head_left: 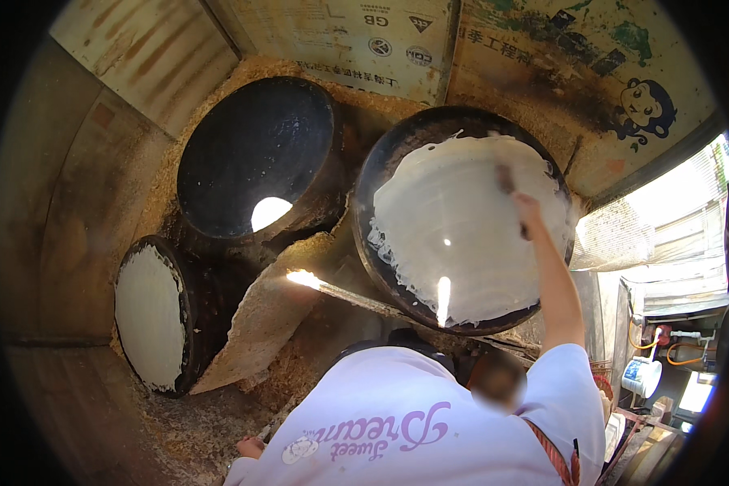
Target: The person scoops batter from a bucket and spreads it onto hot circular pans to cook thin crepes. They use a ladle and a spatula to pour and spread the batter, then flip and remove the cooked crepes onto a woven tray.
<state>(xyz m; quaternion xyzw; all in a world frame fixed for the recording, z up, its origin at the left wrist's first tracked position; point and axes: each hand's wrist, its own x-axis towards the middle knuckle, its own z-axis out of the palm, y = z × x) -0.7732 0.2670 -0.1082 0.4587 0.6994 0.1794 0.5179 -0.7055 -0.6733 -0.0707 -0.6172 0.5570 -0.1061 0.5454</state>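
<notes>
My right arm reaches out over a large round drum-like vessel [364, 235] with a dark rim. White paste [462, 219] with ragged edges covers most of its face. My right hand [528, 212] is closed round the handle of a brush [505, 176], whose dark head lies over the paste on the right and is blurred by motion. My left hand [251, 447] shows only in part, low at the left beside my white shirt. Its fingers look curled; what they hold, if anything, is hidden.
To the left stand a dark-faced round vessel [251, 154] and another with a white-coated face [148, 316]. A rough tan slab [259, 316] leans between them. A wooden stick [356, 300] crosses below the big vessel. Boards [543, 73] wall the back; a white bucket [641, 377] stands right.
</notes>
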